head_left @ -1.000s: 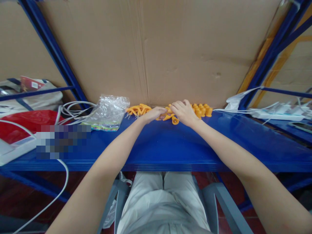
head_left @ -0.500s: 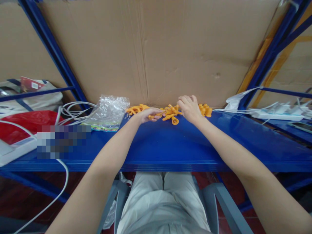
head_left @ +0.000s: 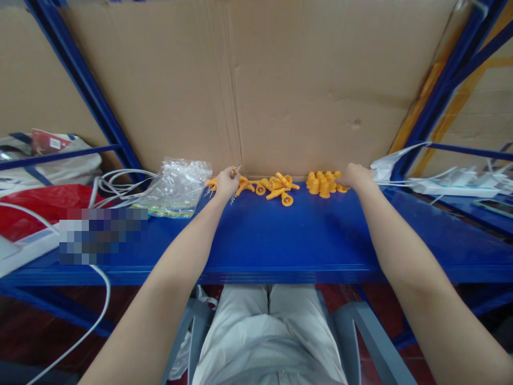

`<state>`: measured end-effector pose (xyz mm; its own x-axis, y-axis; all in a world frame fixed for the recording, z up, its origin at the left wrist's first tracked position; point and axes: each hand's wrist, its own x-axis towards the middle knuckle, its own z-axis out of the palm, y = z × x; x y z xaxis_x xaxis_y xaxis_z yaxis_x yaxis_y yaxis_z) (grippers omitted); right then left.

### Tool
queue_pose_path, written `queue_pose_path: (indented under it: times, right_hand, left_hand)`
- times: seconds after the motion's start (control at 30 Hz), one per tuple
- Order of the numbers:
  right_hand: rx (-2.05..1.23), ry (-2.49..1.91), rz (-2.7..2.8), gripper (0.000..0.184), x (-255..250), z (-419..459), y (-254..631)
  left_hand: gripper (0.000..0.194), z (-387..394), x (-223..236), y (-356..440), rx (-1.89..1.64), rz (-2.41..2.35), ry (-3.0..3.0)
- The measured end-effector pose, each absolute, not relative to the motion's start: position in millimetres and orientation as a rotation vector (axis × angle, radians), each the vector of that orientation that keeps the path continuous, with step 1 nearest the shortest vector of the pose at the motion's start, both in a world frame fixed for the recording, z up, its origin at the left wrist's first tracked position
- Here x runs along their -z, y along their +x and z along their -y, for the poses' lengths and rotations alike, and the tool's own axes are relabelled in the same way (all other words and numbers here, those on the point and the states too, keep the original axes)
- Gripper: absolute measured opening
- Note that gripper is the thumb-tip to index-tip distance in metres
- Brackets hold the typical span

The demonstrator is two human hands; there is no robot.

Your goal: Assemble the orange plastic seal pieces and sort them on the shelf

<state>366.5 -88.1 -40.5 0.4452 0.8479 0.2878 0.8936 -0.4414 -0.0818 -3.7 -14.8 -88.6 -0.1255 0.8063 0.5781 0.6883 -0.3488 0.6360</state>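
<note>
Two hands (head_left: 227,183) (head_left: 358,175) apart, cups (head_left: 314,186) near back edge (head_left: 302,185)

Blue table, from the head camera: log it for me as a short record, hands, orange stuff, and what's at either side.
left hand: closed at the orange handles, metal spiral poking out
right hand: at right end of orange cups; grip hidden
between handles and cups: loose orange pieces
table left: clear plastic bag
table right: white power strip
</note>
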Motion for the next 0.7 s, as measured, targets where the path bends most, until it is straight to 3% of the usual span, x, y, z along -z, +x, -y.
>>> queue_pose_path:
  times: [0.3, 0.53, 0.7]
  right_hand:
    - [0.187, -2.556, 1.569, 0.053, 56.0, 78.7, 375.9]
    - [0.160, -2.550, 1.537, 0.051, 62.4, 70.3, 376.1]
    - [0.226, -2.347, 1.536, 0.041, 69.2, 66.8, 381.9]
  left_hand:
    - [0.037, 15.6, 100.4, -6.1, -1.252, -1.832, 2.258]
    - [0.054, 18.1, 111.3, -1.5, -0.662, -1.906, 2.475]
    - [0.062, 17.5, 113.9, 0.3, -0.448, -1.922, 2.513]
